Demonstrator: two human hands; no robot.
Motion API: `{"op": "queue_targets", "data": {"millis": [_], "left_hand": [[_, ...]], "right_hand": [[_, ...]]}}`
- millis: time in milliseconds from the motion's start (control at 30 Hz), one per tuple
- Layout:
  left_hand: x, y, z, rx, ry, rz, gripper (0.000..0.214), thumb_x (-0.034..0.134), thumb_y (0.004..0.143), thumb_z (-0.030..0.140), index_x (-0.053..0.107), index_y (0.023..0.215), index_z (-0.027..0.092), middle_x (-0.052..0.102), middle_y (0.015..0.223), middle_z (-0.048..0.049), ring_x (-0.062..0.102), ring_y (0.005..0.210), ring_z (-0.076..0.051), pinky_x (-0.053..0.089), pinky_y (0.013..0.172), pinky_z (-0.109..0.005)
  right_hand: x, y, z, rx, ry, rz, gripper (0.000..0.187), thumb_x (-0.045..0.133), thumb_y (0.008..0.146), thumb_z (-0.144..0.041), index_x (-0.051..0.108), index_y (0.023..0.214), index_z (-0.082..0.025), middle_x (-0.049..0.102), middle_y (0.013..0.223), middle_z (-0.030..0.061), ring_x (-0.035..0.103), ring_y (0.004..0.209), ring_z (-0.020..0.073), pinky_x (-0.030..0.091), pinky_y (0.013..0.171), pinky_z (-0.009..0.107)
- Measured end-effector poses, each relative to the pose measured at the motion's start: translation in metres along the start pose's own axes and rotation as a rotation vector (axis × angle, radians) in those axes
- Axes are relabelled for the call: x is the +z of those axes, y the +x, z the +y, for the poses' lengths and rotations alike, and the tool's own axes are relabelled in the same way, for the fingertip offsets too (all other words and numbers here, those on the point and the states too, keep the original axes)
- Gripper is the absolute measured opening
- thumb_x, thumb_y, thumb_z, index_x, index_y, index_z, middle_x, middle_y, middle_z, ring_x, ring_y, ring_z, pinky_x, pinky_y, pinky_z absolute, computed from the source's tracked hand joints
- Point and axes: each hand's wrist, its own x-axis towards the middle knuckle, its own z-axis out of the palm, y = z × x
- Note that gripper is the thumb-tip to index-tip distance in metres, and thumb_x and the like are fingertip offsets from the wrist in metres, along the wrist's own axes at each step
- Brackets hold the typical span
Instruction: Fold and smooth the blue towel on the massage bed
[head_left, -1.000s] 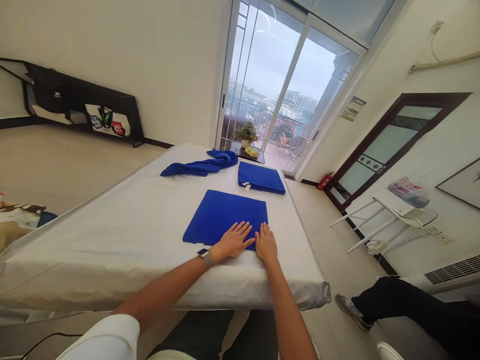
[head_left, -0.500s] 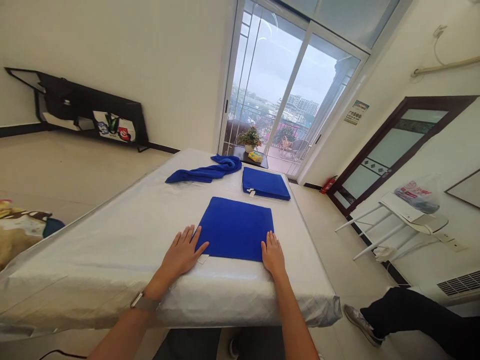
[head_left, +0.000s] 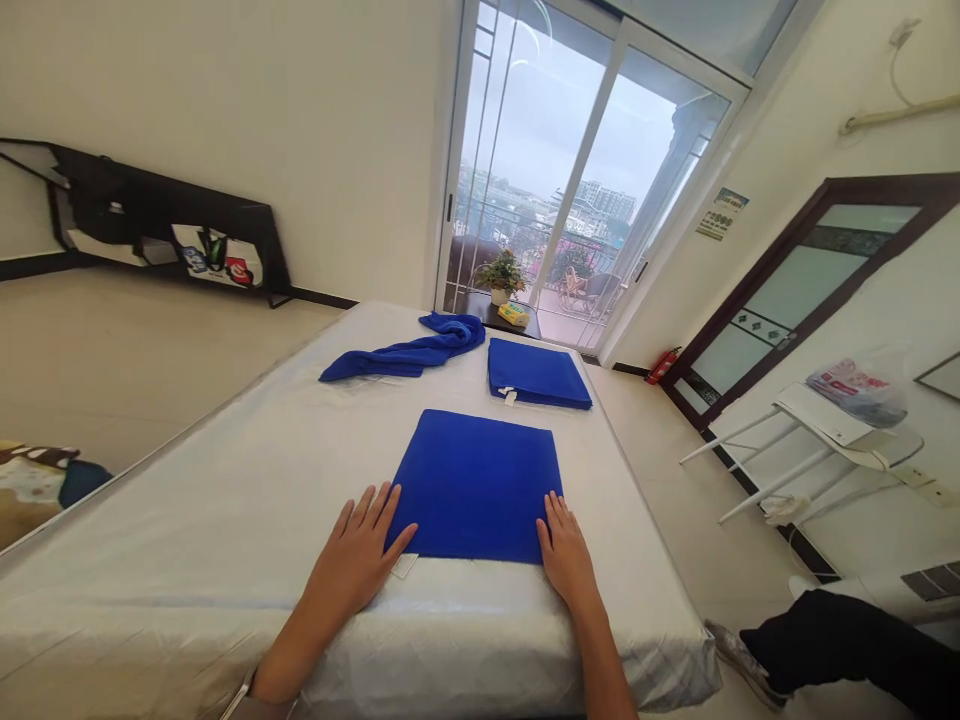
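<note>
A folded blue cloth [head_left: 476,485] lies flat near the front edge of the plastic-covered bed-like surface [head_left: 285,470]. My left hand [head_left: 360,545] rests at its left edge with fingers spread, the thumb on the near corner beside a small white tag [head_left: 405,567]. On the opposite side, my right hand [head_left: 564,545] lies along the right edge, fingers stretched forward and touching the cloth. Farther back on the right sits a stack of folded blue cloth [head_left: 538,372] with white tags. A crumpled blue cloth [head_left: 409,347] lies loosely to the left of that stack.
Beyond the far edge stands a dark small table with a potted plant [head_left: 501,275] and a yellow packet [head_left: 513,315]. To the right is a white chair [head_left: 780,430] bearing a plastic bag. Another person's leg [head_left: 847,640] extends in at lower right.
The camera view has shifted slightly, so the cloth and both hands appear lower and larger. Both hands stay flat at the cloth's sides.
</note>
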Motion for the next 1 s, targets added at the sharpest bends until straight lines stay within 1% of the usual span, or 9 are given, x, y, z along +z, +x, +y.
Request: {"op": "queue_targets", "data": {"millis": [167, 367, 467, 567, 700, 767, 800, 900, 1000], "left_hand": [[-0.003, 0.001, 0.005, 0.009, -0.026, 0.008, 0.077, 0.021, 0.097, 0.065, 0.031, 0.156, 0.017, 0.035, 0.161, -0.0096, 0.029, 0.149, -0.031, 0.027, 0.12, -0.055], [-0.014, 0.002, 0.002, -0.034, -0.02, 0.018, 0.08, 0.019, 0.096, 0.067, 0.035, 0.155, 0.015, 0.034, 0.161, -0.0091, 0.022, 0.151, -0.034, 0.025, 0.122, -0.053], [-0.018, 0.005, 0.015, 0.003, -0.044, 0.024, 0.079, 0.017, 0.097, 0.066, 0.035, 0.155, 0.016, 0.033, 0.162, -0.0099, 0.021, 0.152, -0.032, 0.022, 0.123, -0.054], [-0.017, 0.017, 0.064, 0.099, -0.103, -0.021, 0.074, 0.019, 0.098, 0.064, 0.034, 0.155, 0.019, 0.034, 0.161, -0.0077, 0.022, 0.152, -0.028, 0.02, 0.124, -0.05], [-0.01, 0.042, 0.159, 0.392, -0.208, -0.109, 0.066, 0.022, 0.101, 0.059, 0.034, 0.155, 0.022, 0.035, 0.16, -0.0061, 0.027, 0.151, -0.024, 0.021, 0.123, -0.044], [-0.005, 0.053, 0.19, 0.53, -0.249, -0.144, 0.063, 0.022, 0.102, 0.056, 0.033, 0.155, 0.023, 0.038, 0.159, -0.0063, 0.03, 0.149, -0.022, 0.022, 0.123, -0.042], [-0.003, 0.058, 0.197, 0.567, -0.258, -0.158, 0.063, 0.021, 0.103, 0.056, 0.033, 0.155, 0.023, 0.038, 0.159, -0.0064, 0.031, 0.149, -0.021, 0.022, 0.122, -0.041], [0.002, 0.06, 0.184, 0.524, -0.23, -0.17, 0.066, 0.022, 0.101, 0.061, 0.035, 0.154, 0.023, 0.037, 0.159, -0.0061, 0.03, 0.15, -0.023, 0.021, 0.122, -0.042], [0.003, 0.049, 0.14, 0.362, -0.174, -0.148, 0.065, 0.023, 0.1, 0.062, 0.034, 0.154, 0.027, 0.035, 0.16, -0.0046, 0.027, 0.151, -0.025, 0.02, 0.122, -0.045]], "right_hand": [[-0.003, -0.004, -0.004, 0.037, -0.057, -0.053, 0.065, 0.019, 0.104, -0.046, 0.026, 0.158, -0.011, 0.021, 0.164, 0.0067, 0.019, 0.153, 0.021, 0.017, 0.125, 0.042], [0.003, -0.024, -0.01, 0.082, -0.067, -0.076, 0.066, 0.021, 0.103, -0.045, 0.023, 0.158, -0.008, 0.017, 0.165, 0.0074, 0.013, 0.153, 0.0213, 0.016, 0.125, 0.04], [0.004, -0.03, -0.012, 0.081, -0.044, -0.077, 0.066, 0.021, 0.103, -0.043, 0.022, 0.159, -0.007, 0.015, 0.165, 0.0084, 0.011, 0.154, 0.0214, 0.015, 0.125, 0.041], [0.004, -0.03, -0.014, 0.075, -0.033, -0.065, 0.066, 0.018, 0.104, -0.042, 0.02, 0.159, -0.007, 0.012, 0.166, 0.0093, 0.012, 0.154, 0.0218, 0.014, 0.125, 0.043], [0.005, -0.029, -0.014, 0.052, -0.023, -0.068, 0.062, 0.019, 0.103, -0.036, 0.021, 0.159, -0.008, 0.014, 0.166, 0.0097, 0.01, 0.154, 0.0222, 0.014, 0.124, 0.044], [0.006, -0.028, -0.014, 0.055, -0.037, -0.099, 0.06, 0.023, 0.102, -0.03, 0.025, 0.159, -0.011, 0.015, 0.166, 0.0087, 0.01, 0.154, 0.0223, 0.014, 0.124, 0.044], [0.006, -0.027, -0.013, 0.062, -0.044, -0.107, 0.06, 0.024, 0.101, -0.028, 0.026, 0.158, -0.011, 0.016, 0.166, 0.0089, 0.01, 0.154, 0.0223, 0.014, 0.124, 0.044], [0.006, -0.026, -0.014, 0.068, -0.035, -0.078, 0.062, 0.023, 0.101, -0.029, 0.024, 0.158, -0.005, 0.016, 0.165, 0.0127, 0.011, 0.154, 0.0226, 0.016, 0.124, 0.042], [0.007, -0.027, -0.014, 0.05, -0.004, -0.029, 0.064, 0.019, 0.102, -0.034, 0.021, 0.158, -0.002, 0.016, 0.165, 0.0143, 0.013, 0.154, 0.0235, 0.018, 0.124, 0.044]]}}
